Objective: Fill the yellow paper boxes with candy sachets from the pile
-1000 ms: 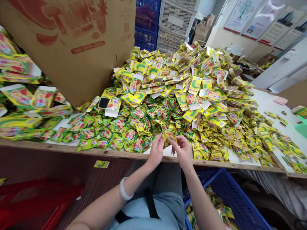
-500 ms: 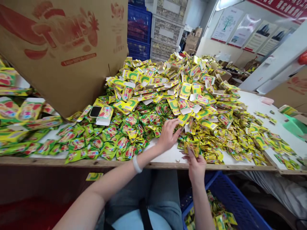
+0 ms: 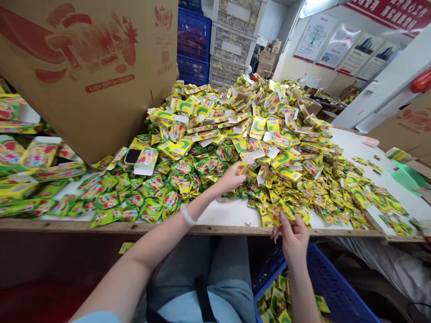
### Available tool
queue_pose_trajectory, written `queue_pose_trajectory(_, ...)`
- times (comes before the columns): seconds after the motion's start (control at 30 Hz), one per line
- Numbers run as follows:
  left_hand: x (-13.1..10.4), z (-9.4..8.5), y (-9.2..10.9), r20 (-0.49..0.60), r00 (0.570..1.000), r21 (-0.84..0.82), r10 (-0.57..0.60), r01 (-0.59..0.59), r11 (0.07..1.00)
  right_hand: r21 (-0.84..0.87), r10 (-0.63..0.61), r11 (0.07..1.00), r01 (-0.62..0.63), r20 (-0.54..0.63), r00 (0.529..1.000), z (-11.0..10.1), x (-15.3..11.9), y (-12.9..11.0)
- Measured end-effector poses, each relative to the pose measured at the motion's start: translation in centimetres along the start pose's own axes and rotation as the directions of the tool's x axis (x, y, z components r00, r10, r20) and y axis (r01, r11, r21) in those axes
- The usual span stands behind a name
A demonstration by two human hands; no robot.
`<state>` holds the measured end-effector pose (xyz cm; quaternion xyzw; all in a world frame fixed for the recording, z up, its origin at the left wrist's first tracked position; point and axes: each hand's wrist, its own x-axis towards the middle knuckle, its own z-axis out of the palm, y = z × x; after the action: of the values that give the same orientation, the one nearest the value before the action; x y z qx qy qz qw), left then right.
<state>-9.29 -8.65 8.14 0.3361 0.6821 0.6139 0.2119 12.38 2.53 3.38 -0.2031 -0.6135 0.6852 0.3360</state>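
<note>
Pale, fairly even indoor light fills the middle of the frame. A lit tube [image 3: 316,6] glows white at the top right, and glare washes the second poster [image 3: 338,45] near it. The carton [image 3: 90,80] at upper left darkens toward its lower edge, and deep shadow lies under the counter [image 3: 215,229]. The wide lens stretches things at the edges; the lower left corner is dim and soft.
</note>
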Motion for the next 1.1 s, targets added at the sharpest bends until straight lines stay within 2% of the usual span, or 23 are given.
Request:
queue_pose_trajectory(0.07, -3.9, -1.0, -0.2, 0.162, 0.986, -0.143, -0.033, 0.056, 0.988, 0.015, -0.076, 0.997, 0.076, 0.033, 0.997, 0.7, 0.5, -1.7)
queue_pose_trajectory(0.13, -7.6, -1.1, -0.3, 0.311, 0.946, -0.256, -0.089, 0.173, 0.951, 0.036, -0.162, 0.987, 0.159, 0.098, 0.982, 2.2, 0.9, -3.4)
queue_pose_trajectory(0.23, -11.3, -0.4, -0.1, 0.359, 0.924, -0.348, -0.134, 0.265, 0.899, 0.032, -0.235, 0.972, 0.234, 0.239, 0.942, 4.9, 1.4, -4.8)
queue_pose_trajectory(0.33, -12.7, -0.1, 0.4, 0.337, 0.933, -0.366, -0.124, 0.252, 0.896, -0.097, -0.189, 0.961, 0.26, 0.459, 0.868, 6.2, 2.0, -5.3)
queue_pose_trajectory(0.43, -12.9, -0.5, 0.6, 0.351, 0.933, -0.282, -0.084, 0.191, 0.94, -0.303, -0.05, 0.89, 0.34, 0.678, 0.734, 6.0, 2.6, -6.1)
queue_pose_trajectory(0.5, -12.9, -0.6, 0.5, 0.373, 0.924, -0.185, -0.086, 0.165, 0.969, -0.4, 0.027, 0.804, 0.44, 0.763, 0.646, 5.8, 2.7, -7.0)
queue_pose_trajectory(0.57, -12.9, -0.4, 0.0, 0.388, 0.916, -0.119, -0.101, 0.158, 0.98, -0.447, 0.045, 0.722, 0.528, 0.792, 0.609, 5.6, 2.5, -7.9)
queue_pose_trajectory(0.6, -12.9, -0.2, -0.2, 0.402, 0.909, -0.124, -0.107, 0.17, 0.978, -0.458, 0.05, 0.701, 0.547, 0.796, 0.604, 5.5, 2.2, -8.2)
queue_pose_trajectory(0.67, -13.1, 0.2, -0.9, 0.449, 0.886, -0.193, -0.114, 0.221, 0.956, -0.46, 0.084, 0.734, 0.5, 0.791, 0.606, 5.0, 1.7, -8.1)
queue_pose_trajectory(0.77, -13.6, 0.5, -1.8, 0.526, 0.841, -0.288, -0.126, 0.316, 0.904, -0.406, 0.055, 0.831, 0.38, 0.74, 0.67, 3.7, 1.0, -6.9)
queue_pose_trajectory(0.83, -14.0, 0.8, -2.3, 0.539, 0.827, -0.272, -0.157, 0.348, 0.897, -0.361, -0.019, 0.842, 0.401, 0.723, 0.69, 2.9, 0.4, -5.6)
queue_pose_trajectory(0.93, -14.5, 1.6, -2.6, 0.516, 0.825, -0.136, -0.23, 0.344, 0.929, -0.338, 0.008, 0.847, 0.409, 0.779, 0.627, 2.4, -1.3, -3.8)
queue_pose_trajectory(0.97, -14.5, 2.0, -2.5, 0.5, 0.833, -0.083, -0.237, 0.318, 0.944, -0.349, 0.04, 0.858, 0.377, 0.777, 0.628, 2.2, -1.8, -3.3)
queue_pose_trajectory(1.0, -14.3, 2.2, -2.4, 0.492, 0.842, -0.034, -0.222, 0.273, 0.961, -0.372, 0.073, 0.865, 0.338, 0.758, 0.648, 1.9, -2.3, -3.0)
queue_pose_trajectory(1.03, -14.0, 2.4, -2.3, 0.49, 0.853, 0.006, -0.178, 0.201, 0.979, -0.399, 0.094, 0.867, 0.298, 0.719, 0.689, 1.3, -2.5, -2.8)
queue_pose_trajectory(1.1, -12.7, 1.9, -2.1, 0.466, 0.885, 0.086, -0.023, -0.019, 0.996, -0.463, 0.088, 0.855, 0.234, 0.574, 0.814, -1.1, -1.6, -3.1)
